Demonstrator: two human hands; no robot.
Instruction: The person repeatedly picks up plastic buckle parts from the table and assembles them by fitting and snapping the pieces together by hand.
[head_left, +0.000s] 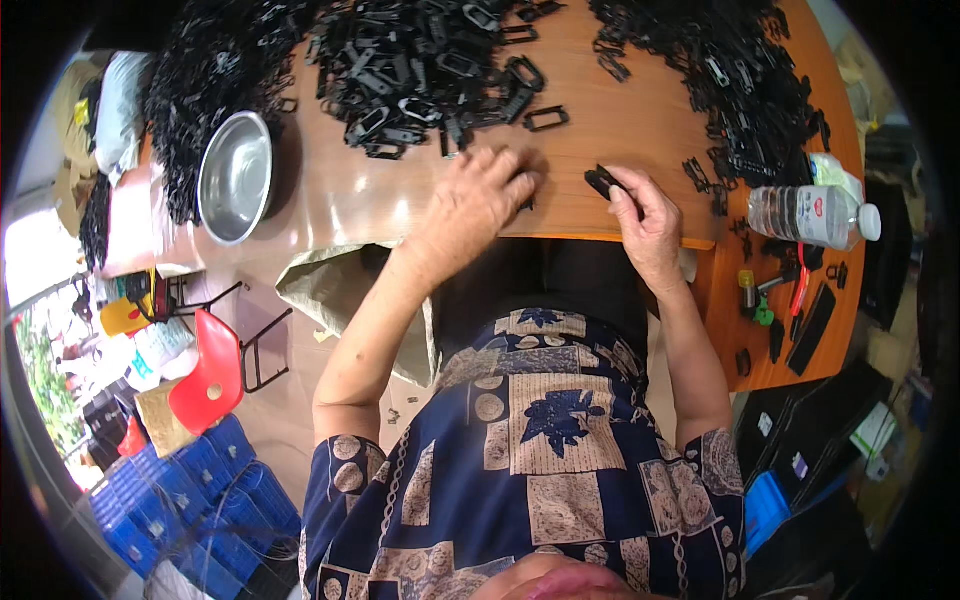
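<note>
My left hand (478, 203) lies palm down on the wooden table (620, 130), fingers spread, its fingertips touching a small black plastic part near the front edge. To its right, my right hand (645, 218) pinches a small black plastic piece (600, 181) just above the table edge. A big heap of black plastic buckle frames (420, 60) lies beyond both hands, and one loose frame (546, 119) sits between the heap and my hands.
A steel bowl (236, 177) stands at the left. A second black heap (720, 70) fills the far right. A clear water bottle (810, 213) lies on its side by small tools. A red chair (210, 372) and blue crates (200, 490) stand on the floor.
</note>
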